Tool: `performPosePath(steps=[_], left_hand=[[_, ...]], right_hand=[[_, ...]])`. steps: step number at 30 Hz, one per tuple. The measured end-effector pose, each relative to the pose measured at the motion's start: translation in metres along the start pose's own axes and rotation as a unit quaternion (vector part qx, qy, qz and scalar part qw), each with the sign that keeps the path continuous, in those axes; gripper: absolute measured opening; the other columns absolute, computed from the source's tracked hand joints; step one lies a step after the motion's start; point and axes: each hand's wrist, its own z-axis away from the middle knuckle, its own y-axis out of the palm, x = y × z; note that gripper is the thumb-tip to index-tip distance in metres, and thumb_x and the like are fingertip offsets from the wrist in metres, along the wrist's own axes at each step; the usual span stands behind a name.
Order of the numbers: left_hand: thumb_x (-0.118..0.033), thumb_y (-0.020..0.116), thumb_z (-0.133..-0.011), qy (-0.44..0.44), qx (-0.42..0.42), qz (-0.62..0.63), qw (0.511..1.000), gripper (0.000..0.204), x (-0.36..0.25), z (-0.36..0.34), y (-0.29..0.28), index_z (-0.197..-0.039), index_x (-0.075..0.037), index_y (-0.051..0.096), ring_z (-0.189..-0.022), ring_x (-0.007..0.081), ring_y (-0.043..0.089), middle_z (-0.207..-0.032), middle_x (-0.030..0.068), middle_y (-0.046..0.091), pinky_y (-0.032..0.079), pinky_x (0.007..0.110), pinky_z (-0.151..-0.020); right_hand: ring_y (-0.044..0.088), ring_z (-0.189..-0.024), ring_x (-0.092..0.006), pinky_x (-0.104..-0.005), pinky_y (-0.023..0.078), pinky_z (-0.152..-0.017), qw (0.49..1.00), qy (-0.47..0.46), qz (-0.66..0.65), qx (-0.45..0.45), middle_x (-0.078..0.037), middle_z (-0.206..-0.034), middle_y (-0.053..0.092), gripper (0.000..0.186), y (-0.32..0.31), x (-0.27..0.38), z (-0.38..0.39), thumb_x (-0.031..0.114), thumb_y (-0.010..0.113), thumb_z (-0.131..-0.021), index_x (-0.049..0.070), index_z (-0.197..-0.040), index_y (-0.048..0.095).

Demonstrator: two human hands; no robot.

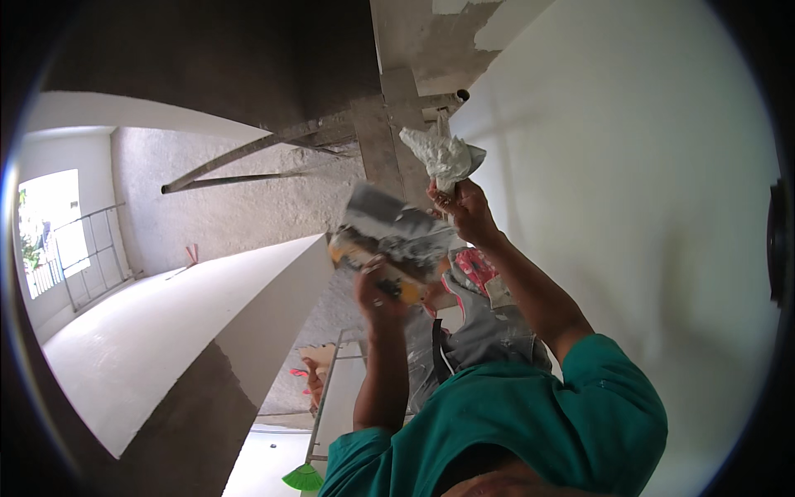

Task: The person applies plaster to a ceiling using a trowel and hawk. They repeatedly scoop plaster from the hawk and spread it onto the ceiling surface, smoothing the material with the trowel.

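My left hand [381, 296] is closed on a wide rectangular plastering trowel [383, 217], a grey metal blade with orange-yellow parts, blurred by motion and streaked with plaster. Just right of it and farther out, my right hand [470, 214] grips a smaller putty knife [476, 156] by its handle. A thick heap of whitish plaster [440, 156] covers most of that knife's blade. The two tools are close together; whether they touch, I cannot tell. Plaster specks show on my fingers.
A smooth white wall [629, 207] rises close on my right. Beyond my hands lie planks [379, 153] and metal poles [224, 161]. To the left runs a partly plastered ledge [207, 331]. A green broom head [303, 477] is at the lower edge.
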Motion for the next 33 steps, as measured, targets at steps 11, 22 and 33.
performPosePath(steps=[11, 22, 33], left_hand=[[-0.010, 0.053, -0.080, -0.089, 0.058, -0.029, 0.994, 0.026, 0.031, -0.037, 0.160, -0.103, 0.001, 0.056, -0.089, 0.0247, 0.061, -0.096, 0.0124, 0.061, 0.050, 0.037, -0.082], [-0.017, 0.054, -0.076, 0.014, 0.104, -0.142, 0.984, 0.031, 0.032, -0.060, 0.111, -0.102, 0.001, 0.056, -0.091, 0.0267, 0.059, -0.098, 0.0129, 0.060, 0.049, 0.037, -0.081], [-0.019, 0.053, -0.073, 0.017, 0.218, -0.143, 0.965, 0.040, 0.030, -0.137, 0.076, -0.109, -0.001, 0.056, -0.098, 0.0274, 0.057, -0.102, 0.0118, 0.059, 0.047, 0.040, -0.087]], right_hand=[[0.056, -0.090, -0.0201, -0.0294, 0.045, -0.075, 0.955, -0.250, 0.143, -0.071, -0.012, -0.106, 0.055, 0.040, -0.067, 0.040, -0.064, 0.012, 0.070, -0.076, 0.002, -0.112, 0.055], [0.058, -0.094, -0.0284, -0.0354, 0.047, -0.073, 0.874, -0.235, 0.408, -0.125, -0.014, -0.103, 0.059, 0.039, -0.127, -0.023, -0.025, -0.010, 0.057, -0.071, 0.007, -0.106, 0.058], [0.056, -0.096, -0.0359, -0.0443, 0.045, -0.083, 0.831, -0.104, 0.453, -0.305, -0.018, -0.099, 0.058, 0.029, -0.151, -0.159, -0.059, 0.000, 0.055, -0.078, 0.003, -0.106, 0.055]])
